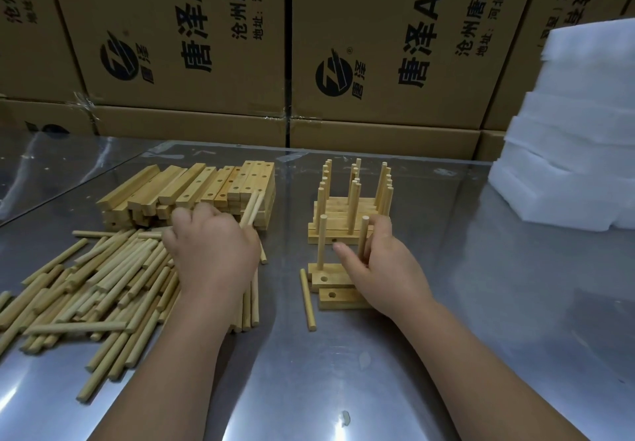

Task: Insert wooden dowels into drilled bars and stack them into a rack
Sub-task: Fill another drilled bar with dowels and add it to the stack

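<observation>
A heap of loose wooden dowels [86, 289] lies at the left of the metal table. Behind it stands a stack of drilled wooden bars [206, 189]. My left hand [213, 251] hovers over the heap and grips a dowel [251, 210] that sticks up past my fingers. At centre right, a rack of stacked bars with upright dowels [347, 207] stands. In front of it lie drilled bars [338, 298]; one bar carries an upright dowel [321, 241]. My right hand [381, 268] pinches a second upright dowel [363, 234] over these bars. One loose dowel [307, 299] lies beside them.
Printed cardboard boxes [378, 45] form a wall along the back of the table. A pile of white foam blocks [577, 138] stands at the right. The metal table [343, 372] is bare and shiny in front of my arms.
</observation>
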